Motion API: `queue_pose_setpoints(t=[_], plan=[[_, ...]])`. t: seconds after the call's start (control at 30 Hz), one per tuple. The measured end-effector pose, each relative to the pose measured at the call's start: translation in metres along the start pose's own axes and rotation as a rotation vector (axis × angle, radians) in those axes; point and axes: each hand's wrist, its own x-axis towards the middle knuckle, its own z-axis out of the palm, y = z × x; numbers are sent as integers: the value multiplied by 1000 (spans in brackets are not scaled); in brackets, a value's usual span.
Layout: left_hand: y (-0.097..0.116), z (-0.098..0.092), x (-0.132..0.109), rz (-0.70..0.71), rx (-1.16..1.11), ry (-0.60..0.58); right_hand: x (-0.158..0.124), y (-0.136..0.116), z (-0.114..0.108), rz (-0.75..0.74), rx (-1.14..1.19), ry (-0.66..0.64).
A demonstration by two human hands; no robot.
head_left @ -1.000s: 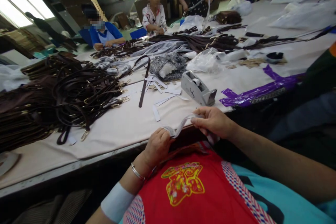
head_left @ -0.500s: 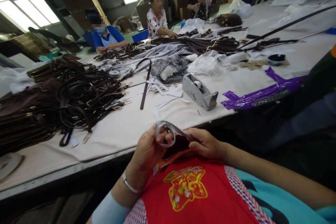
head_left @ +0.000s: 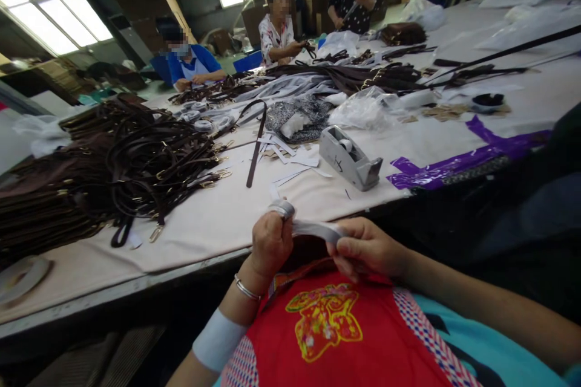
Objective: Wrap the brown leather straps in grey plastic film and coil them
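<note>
Both my hands are raised in front of my chest, just short of the table's near edge. My left hand point(head_left: 269, 243) is closed, with a pale grey strip point(head_left: 312, 227) wound round its fingertips. The strip runs right to my right hand point(head_left: 363, 248), which pinches its other end. A silver bangle and a white wrist band sit on my left forearm. Below the hands is my red printed top.
A grey tape dispenser point(head_left: 349, 158) stands on the cream table point(head_left: 218, 217), with cut white strips point(head_left: 290, 160) behind it. A big heap of dark brown straps point(head_left: 113, 163) fills the left. Purple film point(head_left: 458, 163) lies right. Three people work at the far end.
The strip was stretched loose between my hands, then looped. Now it is wound round my left fingertips and pulled taut to my right hand. My view shifted slightly.
</note>
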Motion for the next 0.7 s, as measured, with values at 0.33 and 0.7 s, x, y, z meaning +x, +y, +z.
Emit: queue_pose_setpoints(t=[0.33, 0.7], plan=[[38, -15, -17, -249, -659, -806, 14, 2, -58, -128, -848, 432], [38, -30, 50, -785, -1529, 65, 21, 39, -12, -367, -865, 248]])
